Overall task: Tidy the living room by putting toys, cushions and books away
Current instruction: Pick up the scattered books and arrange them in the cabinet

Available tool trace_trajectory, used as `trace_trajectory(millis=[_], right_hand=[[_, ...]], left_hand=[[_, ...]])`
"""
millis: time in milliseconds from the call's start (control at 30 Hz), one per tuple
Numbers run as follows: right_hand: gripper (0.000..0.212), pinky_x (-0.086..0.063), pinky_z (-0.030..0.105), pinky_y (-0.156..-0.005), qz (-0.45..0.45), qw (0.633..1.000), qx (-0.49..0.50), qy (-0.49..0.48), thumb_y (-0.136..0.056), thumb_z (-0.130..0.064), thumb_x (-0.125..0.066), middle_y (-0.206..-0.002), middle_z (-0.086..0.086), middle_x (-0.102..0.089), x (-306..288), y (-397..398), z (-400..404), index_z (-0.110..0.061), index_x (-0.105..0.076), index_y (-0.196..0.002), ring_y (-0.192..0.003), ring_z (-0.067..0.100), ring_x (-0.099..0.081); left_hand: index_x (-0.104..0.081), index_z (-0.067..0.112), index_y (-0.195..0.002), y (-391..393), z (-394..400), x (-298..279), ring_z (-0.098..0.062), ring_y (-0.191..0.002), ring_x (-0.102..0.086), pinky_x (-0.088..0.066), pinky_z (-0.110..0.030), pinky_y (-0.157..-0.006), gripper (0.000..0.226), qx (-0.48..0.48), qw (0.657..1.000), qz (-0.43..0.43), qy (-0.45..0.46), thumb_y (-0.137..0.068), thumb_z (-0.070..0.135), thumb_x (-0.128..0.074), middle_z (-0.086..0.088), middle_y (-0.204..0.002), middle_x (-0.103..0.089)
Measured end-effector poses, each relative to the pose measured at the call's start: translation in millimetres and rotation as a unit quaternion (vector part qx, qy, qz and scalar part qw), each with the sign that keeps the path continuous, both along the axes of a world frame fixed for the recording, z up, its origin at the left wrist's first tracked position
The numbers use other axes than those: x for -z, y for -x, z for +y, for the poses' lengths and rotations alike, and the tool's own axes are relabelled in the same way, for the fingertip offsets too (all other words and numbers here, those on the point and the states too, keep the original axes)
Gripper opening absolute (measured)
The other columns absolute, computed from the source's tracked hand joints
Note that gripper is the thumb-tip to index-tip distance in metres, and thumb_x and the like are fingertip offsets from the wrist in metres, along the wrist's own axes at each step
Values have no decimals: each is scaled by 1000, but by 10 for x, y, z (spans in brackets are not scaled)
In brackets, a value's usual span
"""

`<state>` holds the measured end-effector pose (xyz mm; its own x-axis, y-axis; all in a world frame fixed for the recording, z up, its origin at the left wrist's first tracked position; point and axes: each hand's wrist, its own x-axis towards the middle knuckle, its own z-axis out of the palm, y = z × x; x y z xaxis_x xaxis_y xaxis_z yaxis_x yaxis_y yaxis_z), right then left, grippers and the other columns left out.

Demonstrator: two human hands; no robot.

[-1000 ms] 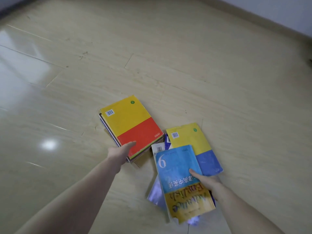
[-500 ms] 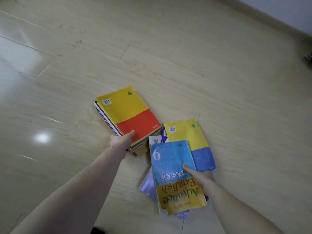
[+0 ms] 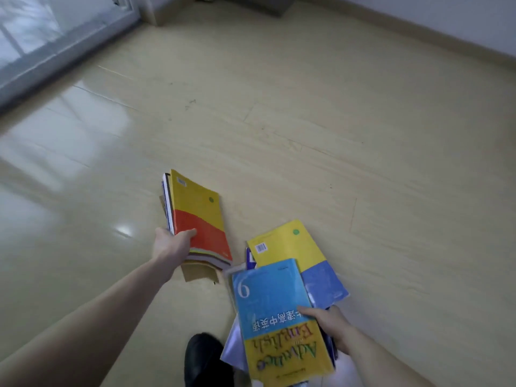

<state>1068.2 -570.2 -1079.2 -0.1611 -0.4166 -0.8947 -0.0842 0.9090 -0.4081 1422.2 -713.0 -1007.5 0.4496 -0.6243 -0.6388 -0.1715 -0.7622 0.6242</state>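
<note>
Head view looks down on a pale floor [image 3: 307,107]; both my arms reach forward with books in each hand. My left hand [image 3: 173,244] grips the near end of a stack [image 3: 195,216], thumb curled over the red part of the top cover, the other fingers hidden underneath; the stack tilts up on its left edge and its far end seems clear of the floor, though I cannot tell for sure. A brown piece [image 3: 195,270], perhaps card, shows below its near end; whether it lies on the floor or hangs from the stack I cannot say. My right hand [image 3: 329,328] holds a second bundle [image 3: 273,308], thumb pressed on the blue cover with the figure 6, fingers wrapped beneath; a yellow and blue book [image 3: 296,252] fans out behind it, and loose pale sheets [image 3: 234,347] stick out at the lower left. A dark shoe [image 3: 203,358] stands just beside that bundle.

I judge this to be the book-gathering step, with both loads in hand but not yet put away; no shelf or box is in view. The next move calls for squaring the right bundle so the loose sheets do not slip, perhaps joining it with the stack, then carrying all to wherever books belong; the fanned covers look slippery.
</note>
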Motion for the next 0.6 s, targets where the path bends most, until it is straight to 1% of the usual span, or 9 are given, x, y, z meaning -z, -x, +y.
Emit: trace_trajectory(millis=[67,133,233,333,400,433,500,567,600], right_hand=[[70,-61,52,-83,31,999,-2,28,-54,-35,-98,-98,7,-79,-108,-58,-30,-10,-70,-113,-84,30,-77],[65,-61,51,-86,61,996,-25,61,-52,-38,-95,-96,5,-79,-330,-154,-135,-11,-72,-106,-85,29,-76],[41,-60,47,-86,86,989,-61,101,-67,-26,-92,-93,10,-77,-898,-429,-382,-7,-73,-99,-86,31,-74],[28,-61,43,-78,91,980,-107,142,-74,-18,-88,-82,13,-78,-1434,-748,-568,-2,-74,-93,-78,32,-75],[30,-62,50,-80,80,971,-147,169,-72,-19,-89,-80,13,-78,-1706,-1005,-682,-2,-75,-92,-74,33,-76],[33,-62,53,-80,78,965,-168,186,-70,-21,-89,-80,13,-78,-1869,-1177,-740,-2,-75,-93,-73,33,-76],[34,-62,53,-79,58,953,-194,226,-69,-20,-90,-81,13,-78,-2203,-1534,-823,-3,-75,-95,-72,33,-76],[37,-63,52,-76,35,942,-206,262,-68,-24,-91,-82,12,-78,-2613,-1922,-879,-6,-74,-95,-72,33,-76],[40,-63,53,-77,17,933,-222,284,-66,-28,-91,-84,12,-78,-2879,-2190,-859,-8,-73,-96,-73,34,-76]], left_hand=[[-49,10,-112,-240,111,-343,-32,-100,-60,-50,-40,-90,39,-16,1000,12,19,-92,32,-74,-12,-111,-61],[-47,12,-112,-511,267,-701,-32,-101,-61,-51,-42,-92,40,-28,999,16,39,-91,32,-74,-12,-112,-61],[-45,13,-116,-857,526,-1206,-33,-102,-64,-54,-47,-93,43,-42,997,14,68,-91,32,-74,-13,-113,-61],[-46,12,-119,-1161,882,-1751,-24,-88,-63,-52,-37,-75,40,-58,992,12,113,-94,29,-72,-12,-113,-63],[-52,11,-117,-1362,1123,-2161,-18,-83,-64,-47,-30,-64,34,-63,987,2,149,-94,27,-72,-8,-109,-67],[-56,12,-113,-1486,1259,-2381,-17,-83,-65,-47,-29,-63,29,-66,984,-4,168,-94,26,-72,-6,-103,-69],[-58,16,-107,-1717,1544,-2819,-19,-84,-70,-54,-32,-69,25,-84,977,-14,193,-92,29,-74,-3,-97,-72],[-59,16,-112,-1952,1833,-3273,-24,-88,-74,-60,-40,-79,37,-108,969,-23,221,-86,35,-79,-4,-99,-75],[-60,15,-116,-2112,2057,-3533,-25,-87,-75,-61,-41,-79,45,-132,962,-25,239,-82,36,-80,-5,-99,-76]])
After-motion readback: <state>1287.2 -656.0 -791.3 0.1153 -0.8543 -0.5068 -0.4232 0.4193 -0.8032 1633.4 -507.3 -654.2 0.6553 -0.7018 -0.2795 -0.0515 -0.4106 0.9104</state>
